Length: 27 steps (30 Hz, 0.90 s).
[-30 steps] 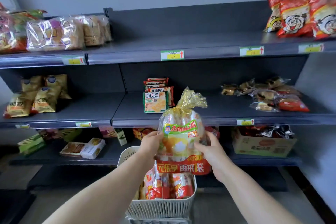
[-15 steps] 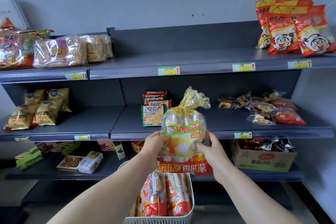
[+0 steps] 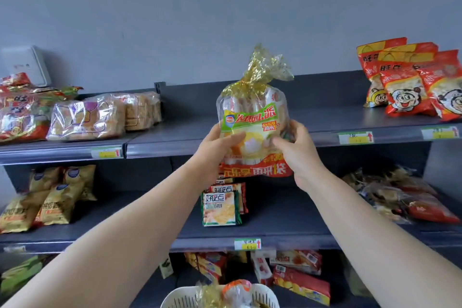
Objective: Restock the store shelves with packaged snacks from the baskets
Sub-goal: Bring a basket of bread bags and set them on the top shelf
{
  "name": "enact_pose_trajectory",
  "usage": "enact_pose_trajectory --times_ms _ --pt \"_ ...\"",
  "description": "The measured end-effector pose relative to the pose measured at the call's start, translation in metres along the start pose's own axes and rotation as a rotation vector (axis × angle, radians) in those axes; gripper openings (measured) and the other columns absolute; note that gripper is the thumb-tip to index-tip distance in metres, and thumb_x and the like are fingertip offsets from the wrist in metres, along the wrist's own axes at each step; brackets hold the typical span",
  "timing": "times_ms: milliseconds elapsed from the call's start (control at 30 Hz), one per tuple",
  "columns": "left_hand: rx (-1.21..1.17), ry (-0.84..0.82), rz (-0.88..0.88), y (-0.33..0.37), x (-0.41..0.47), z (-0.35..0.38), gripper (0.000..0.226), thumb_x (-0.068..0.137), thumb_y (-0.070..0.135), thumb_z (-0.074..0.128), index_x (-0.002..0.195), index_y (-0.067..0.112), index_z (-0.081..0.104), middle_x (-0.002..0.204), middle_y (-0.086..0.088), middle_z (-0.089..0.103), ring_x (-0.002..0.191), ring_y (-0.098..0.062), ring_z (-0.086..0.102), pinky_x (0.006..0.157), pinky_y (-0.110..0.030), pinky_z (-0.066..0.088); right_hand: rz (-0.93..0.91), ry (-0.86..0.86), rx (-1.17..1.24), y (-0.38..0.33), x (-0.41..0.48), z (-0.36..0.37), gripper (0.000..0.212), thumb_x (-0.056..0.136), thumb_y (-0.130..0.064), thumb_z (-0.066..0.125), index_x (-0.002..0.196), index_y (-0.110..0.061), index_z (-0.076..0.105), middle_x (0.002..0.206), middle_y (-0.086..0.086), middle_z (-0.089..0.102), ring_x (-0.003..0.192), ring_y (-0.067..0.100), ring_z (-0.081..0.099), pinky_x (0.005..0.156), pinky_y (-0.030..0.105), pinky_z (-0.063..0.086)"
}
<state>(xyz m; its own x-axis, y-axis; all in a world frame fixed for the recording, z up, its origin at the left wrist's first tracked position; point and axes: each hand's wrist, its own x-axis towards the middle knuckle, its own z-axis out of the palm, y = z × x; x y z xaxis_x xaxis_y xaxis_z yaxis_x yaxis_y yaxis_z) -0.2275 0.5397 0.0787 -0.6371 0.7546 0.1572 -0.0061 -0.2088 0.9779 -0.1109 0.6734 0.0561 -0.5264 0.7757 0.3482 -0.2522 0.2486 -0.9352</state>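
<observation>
**Snack bag at the top shelf**

The top shelf runs just behind my fingers. Between them the snack bag stands upright, in front of the shelf's edge. My left hand and right hand each curl round one side, pinching it

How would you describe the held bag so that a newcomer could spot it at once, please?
Find the grey top shelf, middle. There the left hand and right hand hold up a clear snack bag. Unlike the bread packs and red bags alongside, it has a gathered gold top and a green label.
</observation>
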Motion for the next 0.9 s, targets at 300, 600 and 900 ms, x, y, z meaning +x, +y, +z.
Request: enact_pose_trajectory --times_ms 300,600,900 --pt "0.202 -0.051 0.215 0.033 0.105 -0.023 0.083 0.082 -0.013 0.068 0.143 0.034 0.034 0.113 0.000 0.065 0.101 -0.017 0.066 0.070 -0.029 0.060 -0.165 0.129 -0.349 -0.016 0.113 0.044 0.048 0.087 -0.033 0.064 0.131 -0.045 0.053 0.125 -0.003 0.042 0.118 0.020 0.050 0.095 0.043 0.051" --pt "0.320 0.117 0.235 0.003 0.175 -0.030 0.069 0.092 0.004 0.065 0.145 0.033 0.033 0.117 0.003 0.065 0.103 -0.015 0.064 0.087 -0.041 0.057 -0.094 -0.009 -0.511 0.026 0.139 0.061 0.079 0.084 -0.028 0.067 0.147 -0.045 0.022 0.129 0.001 0.035 0.118 0.021 0.049 0.097 0.045 0.050" --pt "0.512 0.298 0.214 -0.004 0.245 -0.038 0.063 0.093 0.007 0.062 0.145 0.031 0.036 0.122 0.002 0.064 0.108 -0.019 0.062 0.094 -0.045 0.055 -0.048 -0.209 -0.446 0.045 0.208 0.070 0.078 0.091 -0.013 0.061 0.152 -0.034 0.020 0.139 -0.003 0.041 0.118 0.014 0.048 0.091 0.027 0.044"
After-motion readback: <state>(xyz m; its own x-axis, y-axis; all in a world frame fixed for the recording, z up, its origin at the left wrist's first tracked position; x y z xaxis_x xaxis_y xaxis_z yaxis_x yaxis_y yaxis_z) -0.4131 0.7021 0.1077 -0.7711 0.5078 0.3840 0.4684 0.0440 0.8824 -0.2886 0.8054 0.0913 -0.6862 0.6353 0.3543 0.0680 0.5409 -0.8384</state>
